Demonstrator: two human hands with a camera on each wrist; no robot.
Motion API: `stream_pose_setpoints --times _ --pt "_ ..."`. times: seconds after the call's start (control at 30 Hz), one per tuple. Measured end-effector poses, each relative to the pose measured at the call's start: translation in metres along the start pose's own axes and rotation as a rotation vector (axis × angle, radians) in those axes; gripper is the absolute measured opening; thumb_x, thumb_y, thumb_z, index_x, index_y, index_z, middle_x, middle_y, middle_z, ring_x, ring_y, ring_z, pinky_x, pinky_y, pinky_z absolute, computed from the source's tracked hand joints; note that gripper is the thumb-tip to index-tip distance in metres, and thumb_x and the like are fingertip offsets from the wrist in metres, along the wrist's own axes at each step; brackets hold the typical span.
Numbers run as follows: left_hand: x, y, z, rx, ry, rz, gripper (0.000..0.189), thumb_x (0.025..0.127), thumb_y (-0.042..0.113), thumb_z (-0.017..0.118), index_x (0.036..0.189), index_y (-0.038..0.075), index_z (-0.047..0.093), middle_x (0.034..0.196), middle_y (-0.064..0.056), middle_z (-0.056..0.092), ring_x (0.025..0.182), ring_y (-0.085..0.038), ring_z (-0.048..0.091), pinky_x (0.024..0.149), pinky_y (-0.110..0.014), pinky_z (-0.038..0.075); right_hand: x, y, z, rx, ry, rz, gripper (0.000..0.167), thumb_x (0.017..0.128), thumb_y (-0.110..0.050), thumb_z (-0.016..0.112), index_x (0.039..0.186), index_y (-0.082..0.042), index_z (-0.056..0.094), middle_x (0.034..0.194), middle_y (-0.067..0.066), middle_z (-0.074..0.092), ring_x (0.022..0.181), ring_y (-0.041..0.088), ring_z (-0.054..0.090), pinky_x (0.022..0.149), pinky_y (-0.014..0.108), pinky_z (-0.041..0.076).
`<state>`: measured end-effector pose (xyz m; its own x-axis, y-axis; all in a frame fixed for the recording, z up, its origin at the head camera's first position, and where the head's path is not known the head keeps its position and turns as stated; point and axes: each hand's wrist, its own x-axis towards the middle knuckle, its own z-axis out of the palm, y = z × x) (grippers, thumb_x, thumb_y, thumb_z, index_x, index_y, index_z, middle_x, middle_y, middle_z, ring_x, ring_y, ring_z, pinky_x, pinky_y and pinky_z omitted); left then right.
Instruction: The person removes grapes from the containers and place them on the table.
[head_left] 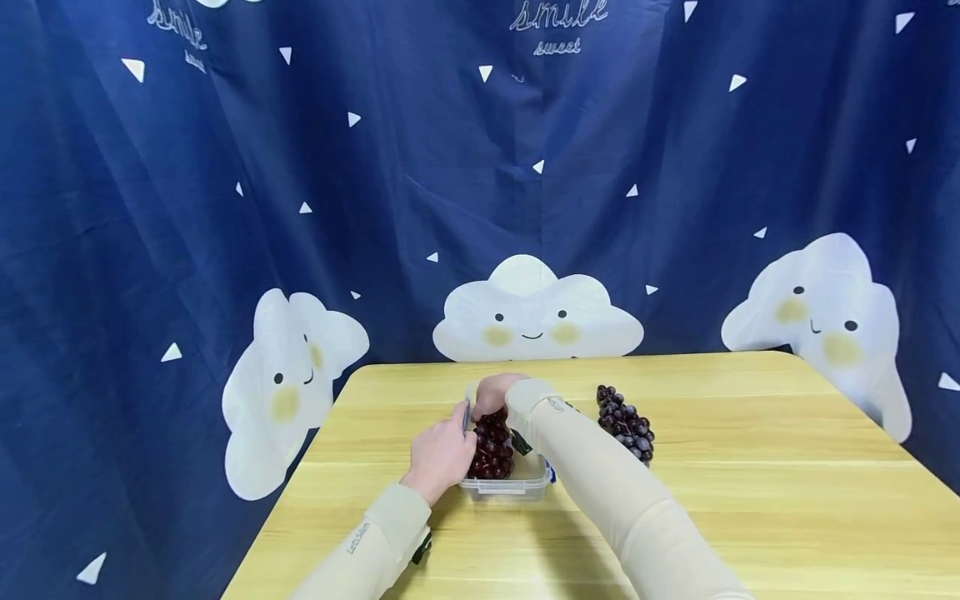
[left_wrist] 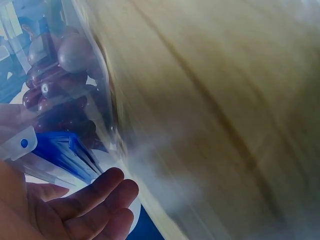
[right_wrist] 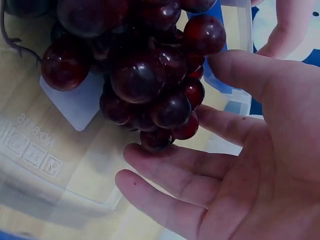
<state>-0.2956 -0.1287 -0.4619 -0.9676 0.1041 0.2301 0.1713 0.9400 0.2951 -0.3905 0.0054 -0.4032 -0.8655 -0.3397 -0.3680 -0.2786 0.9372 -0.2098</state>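
A bunch of dark red grapes (head_left: 491,450) lies in a clear plastic container (head_left: 506,486) near the middle of the table. My right hand (head_left: 498,393) reaches down over the bunch's far end. In the right wrist view its thumb and index finger (right_wrist: 225,125) hold the end grapes between them, with the other fingers stretched beneath. At the container's left side, my left hand (head_left: 442,457) grips the wall by an upright side flap. The left wrist view shows its fingers (left_wrist: 110,182) bent beside the blue-lined flap (left_wrist: 62,150).
To the right, a second bunch of darker purple grapes (head_left: 628,427) lies on the wooden table (head_left: 750,483). A blue curtain (head_left: 420,167) with white clouds hangs behind the table's far edge. A pale flat piece (right_wrist: 75,107) shows under the red grapes.
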Motion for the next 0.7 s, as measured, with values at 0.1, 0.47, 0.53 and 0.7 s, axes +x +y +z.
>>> stream_pose_setpoints --times 0.1,0.47,0.53,0.7 --pt "0.0004 0.0004 -0.0008 0.006 0.006 0.001 0.054 0.096 0.032 0.052 0.148 0.022 0.047 0.103 -0.015 0.074 0.078 -0.032 0.069 0.054 -0.046 0.048 -0.0016 -0.0004 -0.0009 -0.018 0.005 0.02 0.04 0.085 -0.046 0.071 0.107 -0.012 0.074 0.105 -0.001 0.07 0.091 0.017 0.062 0.086 0.038 0.054" --pt "-0.0003 0.0013 -0.002 0.01 0.013 -0.001 0.056 0.095 0.033 0.051 0.149 0.021 0.047 0.107 -0.015 0.074 0.083 -0.033 0.07 0.06 -0.048 0.05 -0.0093 -0.0009 -0.001 -0.088 -0.043 -0.02 0.049 0.085 -0.05 0.066 0.115 -0.012 0.072 0.116 0.0 0.069 0.1 0.017 0.062 0.09 0.035 0.052" --pt "-0.001 0.0016 -0.0023 0.009 0.015 0.0 0.056 0.095 0.033 0.052 0.149 0.021 0.047 0.106 -0.015 0.074 0.083 -0.033 0.07 0.06 -0.048 0.05 -0.0085 -0.0006 -0.0002 -0.049 -0.052 -0.013 0.045 0.084 -0.047 0.069 0.11 -0.011 0.073 0.109 0.0 0.069 0.096 0.017 0.062 0.088 0.035 0.053" --pt "-0.0013 0.0026 -0.0024 0.012 0.011 -0.006 0.056 0.096 0.035 0.051 0.15 0.022 0.047 0.106 -0.015 0.074 0.081 -0.032 0.069 0.06 -0.048 0.05 -0.0064 -0.0001 -0.0007 0.01 -0.077 -0.032 0.035 0.079 -0.04 0.072 0.098 -0.011 0.072 0.1 0.0 0.066 0.089 0.018 0.059 0.082 0.035 0.053"
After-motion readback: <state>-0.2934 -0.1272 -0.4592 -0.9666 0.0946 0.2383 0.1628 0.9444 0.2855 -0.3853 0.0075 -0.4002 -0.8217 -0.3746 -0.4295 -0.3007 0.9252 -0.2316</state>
